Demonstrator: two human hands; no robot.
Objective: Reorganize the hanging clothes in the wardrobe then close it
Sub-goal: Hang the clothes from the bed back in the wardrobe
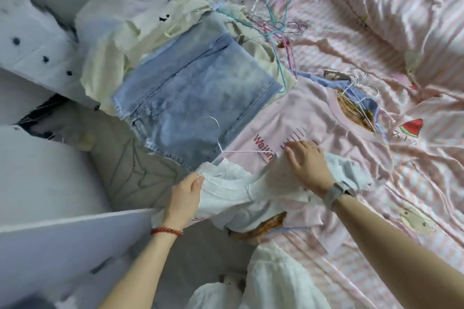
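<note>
A white top (pixel 233 190) lies on the bed on a white wire hanger (pixel 226 150) whose hook sticks out over a pair of denim shorts (pixel 190 98). My left hand (pixel 184 195) grips the top's left shoulder. My right hand (pixel 306 162) rests with straight fingers on its right shoulder. Under the top lies a pink T-shirt (pixel 313 123) with red lettering, also on a hanger. A white wardrobe door (pixel 62 241) stands open at the lower left.
Several loose wire hangers (pixel 273 22) are piled at the top of the pink striped bed sheet (pixel 376 57). Cream and white garments (pixel 120 40) lie heaped at the left. A pillow (pixel 414 0) sits at the upper right.
</note>
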